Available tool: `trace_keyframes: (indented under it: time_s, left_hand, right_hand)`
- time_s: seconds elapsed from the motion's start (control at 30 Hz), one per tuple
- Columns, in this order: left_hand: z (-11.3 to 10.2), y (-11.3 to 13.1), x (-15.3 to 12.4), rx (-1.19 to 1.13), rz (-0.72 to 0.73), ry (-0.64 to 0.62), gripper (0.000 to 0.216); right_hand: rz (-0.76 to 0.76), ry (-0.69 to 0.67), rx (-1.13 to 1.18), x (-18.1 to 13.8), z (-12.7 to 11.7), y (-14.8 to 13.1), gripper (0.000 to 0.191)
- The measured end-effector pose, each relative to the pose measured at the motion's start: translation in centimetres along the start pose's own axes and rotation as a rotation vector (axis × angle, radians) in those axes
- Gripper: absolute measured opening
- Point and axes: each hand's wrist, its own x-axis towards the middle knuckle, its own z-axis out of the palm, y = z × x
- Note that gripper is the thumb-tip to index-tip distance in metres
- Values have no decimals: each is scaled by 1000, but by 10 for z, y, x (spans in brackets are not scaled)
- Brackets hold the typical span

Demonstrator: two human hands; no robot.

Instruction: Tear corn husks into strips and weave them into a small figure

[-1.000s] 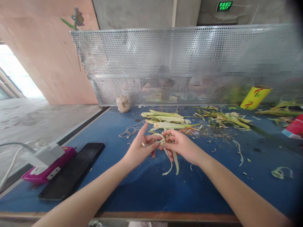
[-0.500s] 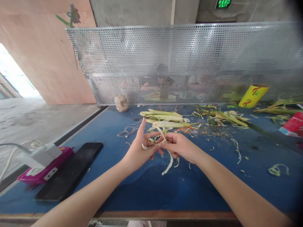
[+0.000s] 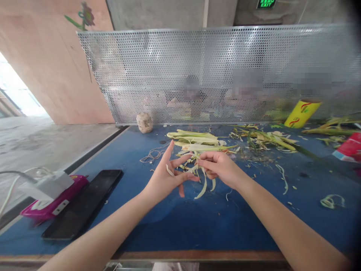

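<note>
Right hand (image 3: 222,169) pinches pale leaf strips (image 3: 203,180) at their top; they hang down toward the blue table (image 3: 180,226). Left hand (image 3: 166,177) spread, fingertips touching the strips from the left. Leaf pile (image 3: 197,141) just beyond.

Left hand (image 3: 166,177) with fingers splayed, palm facing right; right hand (image 3: 218,167) curled in a pinch, fingertips meeting.

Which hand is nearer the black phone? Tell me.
Left. The left hand is right of the black phone, over the blue table; the right hand lies beyond it, farther right.
</note>
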Motion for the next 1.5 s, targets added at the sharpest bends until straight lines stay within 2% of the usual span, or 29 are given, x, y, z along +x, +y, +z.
trace_keyframes:
  time_s: [0.17, 0.37, 0.47, 0.6, 0.77, 0.93, 1.03, 1.1, 1.17, 1.23, 1.37, 1.5]
  left_hand:
    - [0, 3, -2, -1, 28, 10, 107]
    - [1, 4, -2, -17, 118, 215, 96]
    - [1, 3, 0, 21, 154, 254, 100]
    - [2, 4, 1, 67, 193, 284, 92]
    - [-1, 9, 2, 114, 235, 341, 90]
    - [-9, 2, 9, 154, 134, 391, 94]
    - [-12, -3, 11, 287, 241, 486, 92]
    - [-11, -6, 9, 351, 258, 442, 91]
    - [-8, -8, 5, 377, 233, 307, 91]
    - [-4, -11, 2, 384, 193, 167, 102]
    - [0, -18, 1, 384, 120, 133, 107]
    - [-2, -21, 4, 229, 86, 121, 107]
  right_hand:
    - [6, -1, 25, -1, 0, -3, 22]
    - [-2, -81, -153, -4, 4, -2, 22]
    - [18, -147, -226, -7, 8, -3, 23]
    - [21, -171, -181, -10, 12, -4, 27]
    - [24, -166, -222, -11, 12, -4, 23]
    - [16, -119, -111, -9, 13, -3, 25]
    - [-6, -55, -4, -6, 11, -3, 26]
    - [-30, -21, -6, -5, 10, -2, 22]
    - [-59, 5, -50, -4, 10, -2, 21]
    - [-87, 24, -110, -5, 11, -3, 21]
    - [-129, 33, -206, -8, 15, -6, 18]
    - [-141, 16, -201, -8, 17, -5, 16]
